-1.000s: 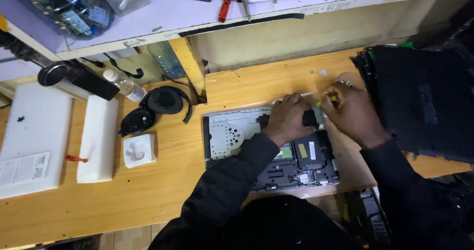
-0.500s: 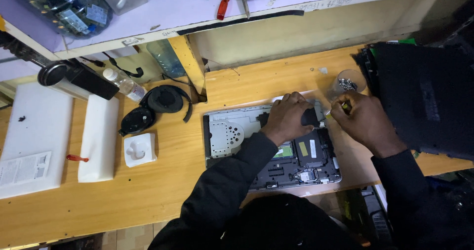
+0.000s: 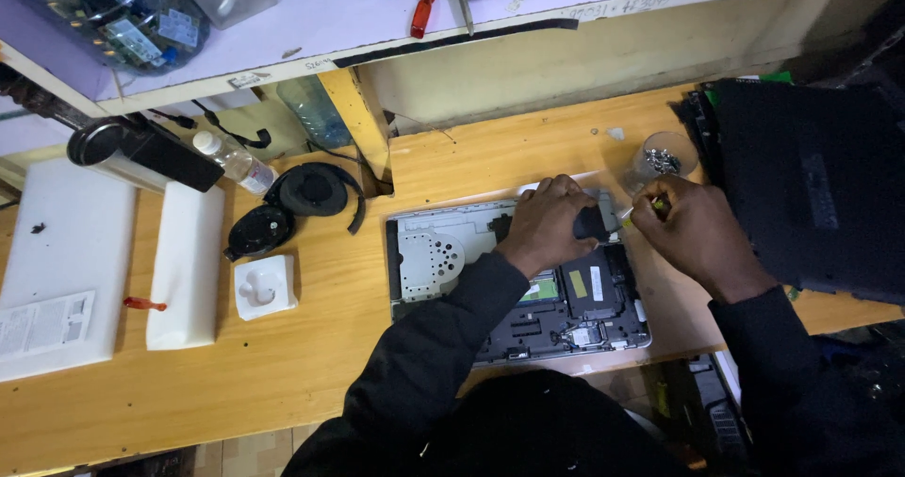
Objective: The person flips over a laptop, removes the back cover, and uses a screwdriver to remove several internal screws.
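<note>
An opened laptop (image 3: 514,284), grey metal and dark boards, lies on the wooden desk (image 3: 283,364). The left hand (image 3: 550,224) presses a black part; the right hand (image 3: 693,232) pinches a yellow-handled screwdriver (image 3: 639,214). Beyond stands a glass of screws (image 3: 665,159).

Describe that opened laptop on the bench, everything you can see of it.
The opened laptop lies flat on the wooden bench, its cover off, showing a silver metal frame with a perforated round patch at left and dark boards and green circuitry at right. The left hand rests on its upper middle; the right hand hovers at its right edge.
</note>
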